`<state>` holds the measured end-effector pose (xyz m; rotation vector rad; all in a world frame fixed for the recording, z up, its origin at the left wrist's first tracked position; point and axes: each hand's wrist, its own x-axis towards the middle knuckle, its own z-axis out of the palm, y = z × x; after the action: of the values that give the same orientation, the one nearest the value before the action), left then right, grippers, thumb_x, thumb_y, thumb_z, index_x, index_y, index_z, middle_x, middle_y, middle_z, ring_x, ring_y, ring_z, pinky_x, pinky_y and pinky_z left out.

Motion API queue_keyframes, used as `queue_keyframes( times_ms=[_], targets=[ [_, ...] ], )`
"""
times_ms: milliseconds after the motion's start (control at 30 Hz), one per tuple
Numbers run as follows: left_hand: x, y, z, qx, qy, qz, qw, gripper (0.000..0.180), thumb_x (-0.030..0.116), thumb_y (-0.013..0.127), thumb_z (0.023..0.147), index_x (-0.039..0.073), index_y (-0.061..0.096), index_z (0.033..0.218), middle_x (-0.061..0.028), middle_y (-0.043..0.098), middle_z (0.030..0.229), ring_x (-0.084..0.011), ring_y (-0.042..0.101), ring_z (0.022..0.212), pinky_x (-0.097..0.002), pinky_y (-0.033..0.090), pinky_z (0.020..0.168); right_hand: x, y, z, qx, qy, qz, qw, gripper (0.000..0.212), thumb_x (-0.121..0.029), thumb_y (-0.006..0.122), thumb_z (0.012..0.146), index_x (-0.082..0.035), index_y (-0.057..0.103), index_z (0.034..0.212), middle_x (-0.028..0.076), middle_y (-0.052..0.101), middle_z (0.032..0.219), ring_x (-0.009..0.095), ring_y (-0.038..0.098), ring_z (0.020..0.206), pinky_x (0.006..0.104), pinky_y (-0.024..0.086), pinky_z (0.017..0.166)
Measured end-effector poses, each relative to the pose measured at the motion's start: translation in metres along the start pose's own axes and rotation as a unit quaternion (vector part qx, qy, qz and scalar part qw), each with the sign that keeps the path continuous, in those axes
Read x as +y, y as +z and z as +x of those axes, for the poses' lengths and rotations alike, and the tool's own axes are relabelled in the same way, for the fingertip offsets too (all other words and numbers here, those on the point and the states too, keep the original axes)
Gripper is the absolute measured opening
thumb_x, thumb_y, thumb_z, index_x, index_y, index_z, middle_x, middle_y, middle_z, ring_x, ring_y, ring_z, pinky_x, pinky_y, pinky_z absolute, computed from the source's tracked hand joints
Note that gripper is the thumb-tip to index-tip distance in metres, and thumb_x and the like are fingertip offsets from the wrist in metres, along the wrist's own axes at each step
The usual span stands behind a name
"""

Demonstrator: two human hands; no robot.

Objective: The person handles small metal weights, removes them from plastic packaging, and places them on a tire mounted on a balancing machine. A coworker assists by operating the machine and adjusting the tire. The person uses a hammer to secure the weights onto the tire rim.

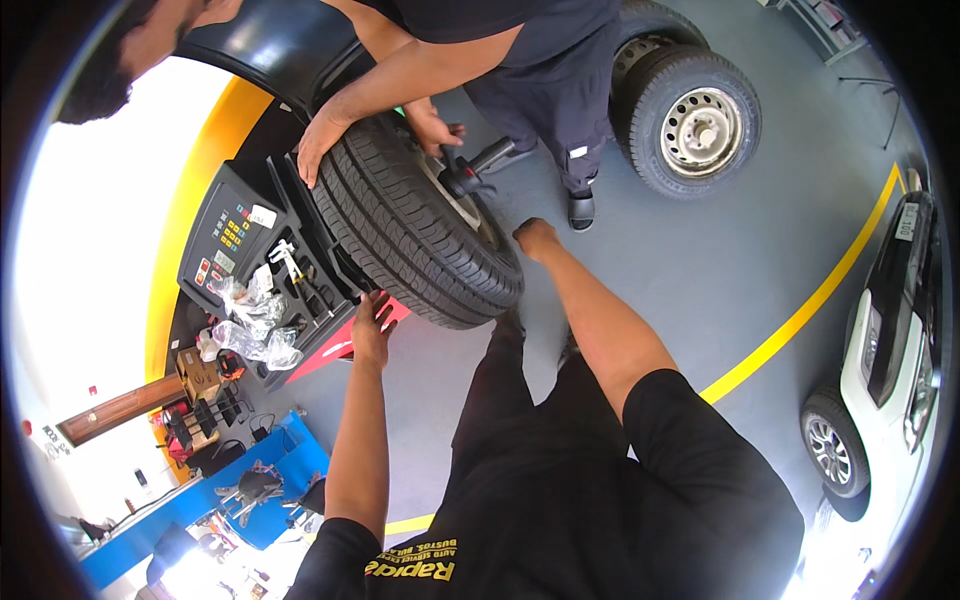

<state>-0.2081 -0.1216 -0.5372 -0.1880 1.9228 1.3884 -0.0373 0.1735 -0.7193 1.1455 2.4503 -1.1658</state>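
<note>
A black-treaded wheel (405, 225) is mounted upright on a wheel balancer (285, 235), with a dark quick-clamp nut (461, 177) at its hub. My left hand (372, 328) is just below the tyre, beside the balancer's red side; its fingers are apart and hold nothing I can see. To the right of the wheel, my right hand (537, 240) is curled closed, apart from the tyre; whatever it may hold is hidden. Across from me, a co-worker rests one hand (322, 143) on the tyre and has the other hand (433, 126) beside the clamp nut.
The balancer's tray holds clear plastic bags (255, 315) and white-handled pliers (287, 260). Two wheels (697, 130) stand behind the co-worker. A white car (885, 370) is at the right, past a yellow floor line (800, 318). A blue bench (285, 480) is lower left.
</note>
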Motion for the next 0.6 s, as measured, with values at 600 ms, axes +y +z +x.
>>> queue_keyframes(
  times_ms=[600],
  targets=[
    [0.012, 0.032, 0.011, -0.039, -0.043, -0.068, 0.996, 0.079, 0.064, 0.038, 0.103, 0.009, 0.027, 0.158, -0.0102, 0.031, 0.163, -0.0309, 0.035, 0.146, -0.051, 0.027, 0.119, -0.007, -0.068, -0.024, -0.096, 0.213, 0.431, 0.872, 0.047, -0.044, 0.061, 0.094, 0.0, 0.069, 0.108, 0.006, 0.073, 0.091, 0.014, 0.058, 0.061, 0.0302, 0.042, 0.052]
  ],
)
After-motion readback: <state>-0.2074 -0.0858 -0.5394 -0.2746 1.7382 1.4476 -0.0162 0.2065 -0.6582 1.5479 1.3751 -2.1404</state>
